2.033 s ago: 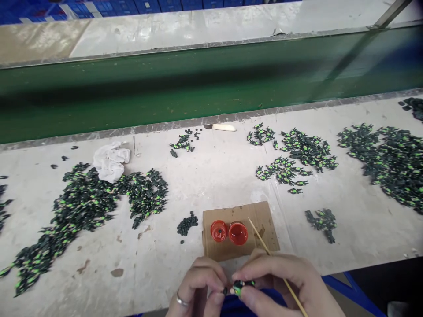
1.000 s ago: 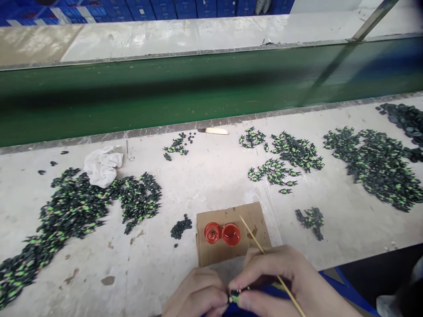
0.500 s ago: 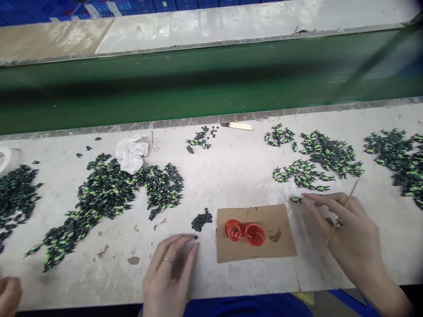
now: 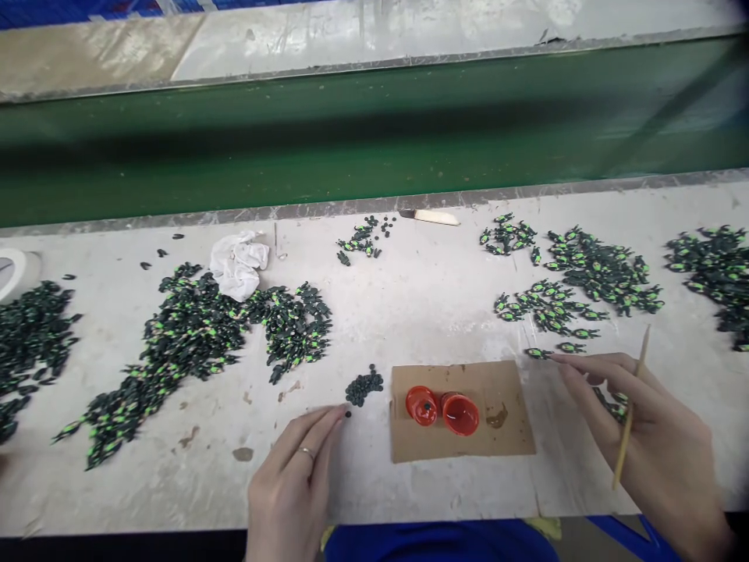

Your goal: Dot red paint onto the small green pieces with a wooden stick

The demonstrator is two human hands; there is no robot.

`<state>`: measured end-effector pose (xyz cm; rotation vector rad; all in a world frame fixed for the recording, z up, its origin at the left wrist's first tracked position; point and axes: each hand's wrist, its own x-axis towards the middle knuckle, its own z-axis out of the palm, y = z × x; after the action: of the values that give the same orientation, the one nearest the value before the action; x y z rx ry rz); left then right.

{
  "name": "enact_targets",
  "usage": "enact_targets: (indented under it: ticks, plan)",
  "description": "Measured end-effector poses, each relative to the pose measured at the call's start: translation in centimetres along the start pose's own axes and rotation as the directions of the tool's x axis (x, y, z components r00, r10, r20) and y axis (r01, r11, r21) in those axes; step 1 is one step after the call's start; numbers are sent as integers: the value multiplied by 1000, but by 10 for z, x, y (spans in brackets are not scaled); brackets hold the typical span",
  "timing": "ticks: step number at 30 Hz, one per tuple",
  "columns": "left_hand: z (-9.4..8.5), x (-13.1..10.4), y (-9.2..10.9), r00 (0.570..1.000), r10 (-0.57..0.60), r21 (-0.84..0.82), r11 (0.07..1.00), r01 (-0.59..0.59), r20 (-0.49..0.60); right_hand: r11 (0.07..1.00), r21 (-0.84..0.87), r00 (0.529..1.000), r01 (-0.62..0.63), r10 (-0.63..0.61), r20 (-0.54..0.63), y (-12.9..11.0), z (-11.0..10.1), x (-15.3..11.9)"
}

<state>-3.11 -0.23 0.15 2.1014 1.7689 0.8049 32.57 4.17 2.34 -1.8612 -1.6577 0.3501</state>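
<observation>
My left hand (image 4: pixel 292 480) has its thumb and index finger pinched together, a small black disc (image 4: pixel 348 414) at the tips. Just beyond lies a pile of similar discs (image 4: pixel 363 386). A thin wooden stick (image 4: pixel 625 445) slants through my right hand (image 4: pixel 649 429), whose index fingertip and thumb meet a small black-and-green beetle-like figure (image 4: pixel 535 353) on the table. More such figures (image 4: pixel 612 402) show under that palm; whether they are held I cannot tell. Between my hands, a cardboard piece (image 4: pixel 403 449) carries two small red cups, one (image 4: pixel 417 396) with a dark bit inside, one (image 4: pixel 462 425) with glossy wet-looking contents.
Heaps of beetle-like figures lie left (image 4: pixel 193 336) and right (image 4: pixel 602 265), with a crumpled white cloth (image 4: pixel 237 261) on the left heap. A white-handled knife (image 4: pixel 433 217) rests near the far edge. Behind runs a green belt (image 4: pixel 351 148). A tape roll (image 4: pixel 23 273) is far left.
My left thumb and index finger have closed together at the small disc. The stick in my right hand has turned more upright. At lower left, another hand has nearly left the view.
</observation>
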Motion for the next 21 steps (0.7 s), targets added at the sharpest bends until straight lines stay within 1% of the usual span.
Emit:
enact_targets:
  ticks: [2, 3, 5, 8, 12, 16, 21]
  plan:
    - [-4, 3, 1, 999, -36, -10, 999, 36, -2, 1000, 5, 1000, -17, 17, 7, 1, -2, -2]
    - [-5, 4, 2, 999, -36, -12, 999, 36, -4, 1000, 6, 1000, -25, 25, 6, 1, -3, -3]
    - [-6, 7, 5, 1000, -16, -5, 1000, 16, -9, 999, 8, 999, -40, 40, 8, 3, -4, -5]
    - [-3, 11, 6, 999, 7, 60, 998, -4, -38, 999, 15, 999, -51, 51, 19, 6, -3, -8]
    - [0, 17, 7, 999, 37, 106, 994, -37, -5, 998, 35, 999, -47, 46, 29, 6, -1, -10]
    - [-4, 23, 10, 996, 93, 113, 989, -93, 11, 998, 43, 999, -50, 49, 24, 6, -1, -11]
    - [-8, 25, 14, 995, 102, 167, 981, -102, 5, 997, 52, 998, -64, 63, 19, 7, -2, -13]
